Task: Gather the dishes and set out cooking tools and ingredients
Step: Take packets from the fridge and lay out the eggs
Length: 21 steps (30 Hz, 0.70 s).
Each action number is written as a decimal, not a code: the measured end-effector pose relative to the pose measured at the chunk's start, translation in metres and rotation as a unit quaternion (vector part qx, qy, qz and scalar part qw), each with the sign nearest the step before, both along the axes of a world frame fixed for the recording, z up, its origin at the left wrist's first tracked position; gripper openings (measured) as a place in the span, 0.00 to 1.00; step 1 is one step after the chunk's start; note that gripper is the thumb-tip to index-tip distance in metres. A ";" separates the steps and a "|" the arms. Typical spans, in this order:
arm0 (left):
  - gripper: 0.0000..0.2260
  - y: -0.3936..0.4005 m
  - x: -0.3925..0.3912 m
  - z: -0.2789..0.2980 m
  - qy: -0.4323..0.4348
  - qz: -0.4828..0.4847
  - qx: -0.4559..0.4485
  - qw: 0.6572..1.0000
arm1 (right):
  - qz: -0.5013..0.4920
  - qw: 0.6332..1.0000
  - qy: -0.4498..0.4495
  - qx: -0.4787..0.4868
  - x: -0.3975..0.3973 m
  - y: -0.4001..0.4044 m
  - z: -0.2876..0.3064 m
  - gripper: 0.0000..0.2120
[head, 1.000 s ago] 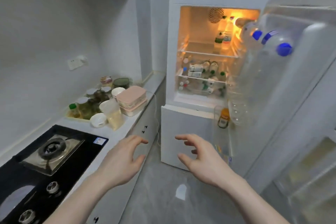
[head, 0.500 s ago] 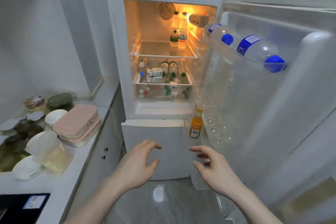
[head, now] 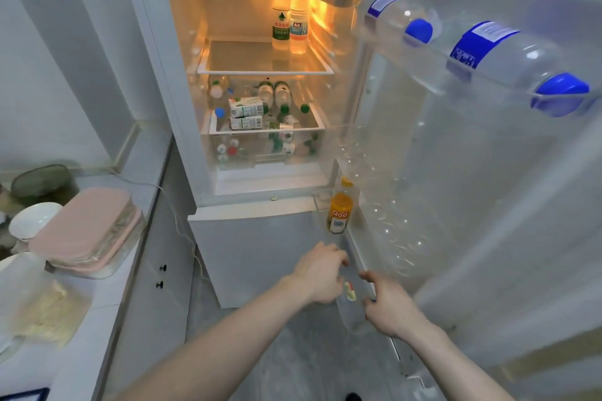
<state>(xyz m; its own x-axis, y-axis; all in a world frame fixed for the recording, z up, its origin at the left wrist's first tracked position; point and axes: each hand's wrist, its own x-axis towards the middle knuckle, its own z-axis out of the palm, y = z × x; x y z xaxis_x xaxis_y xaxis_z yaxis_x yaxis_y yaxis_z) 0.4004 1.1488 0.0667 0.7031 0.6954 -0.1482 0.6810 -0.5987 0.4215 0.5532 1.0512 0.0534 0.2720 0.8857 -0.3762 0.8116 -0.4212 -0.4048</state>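
The white fridge [head: 208, 81] stands open, its door [head: 488, 205] swung to the right. An orange juice bottle [head: 339, 212] stands upright low in the door shelf, cap up. Under it, the left hand [head: 321, 272] and right hand [head: 389, 303] reach to the closed white lower door [head: 260, 254], fingers half curled, holding nothing. Pink-lidded containers [head: 88, 231] lie on the counter at left

Bare forearms (no sleeves), hands [head: 351, 283]

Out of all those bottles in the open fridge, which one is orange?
The small orange bottle standing low in the door shelf, just above the left hand. The other bottles are clear, with green, red, white or blue caps.
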 end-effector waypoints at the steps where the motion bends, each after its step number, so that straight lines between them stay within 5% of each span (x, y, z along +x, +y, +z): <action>1: 0.19 0.003 0.008 -0.003 0.021 -0.013 0.005 1.000 | -0.001 1.000 0.001 -0.014 0.001 0.004 -0.004 0.27; 6: 0.19 0.016 0.043 -0.026 0.144 -0.056 0.045 0.987 | 0.006 0.994 -0.039 -0.102 -0.004 0.025 -0.017 0.23; 11: 0.08 0.028 0.073 -0.041 0.269 -0.077 0.060 0.958 | 0.019 0.979 -0.103 -0.174 0.000 0.038 -0.028 0.20; 16: 0.24 0.034 0.094 -0.047 0.333 -0.091 0.074 0.936 | 0.032 0.969 -0.116 -0.214 0.004 0.045 -0.038 0.21; 21: 0.28 0.037 0.107 -0.059 0.336 -0.082 0.049 0.937 | 0.064 0.959 -0.161 -0.224 0.009 0.046 -0.042 0.23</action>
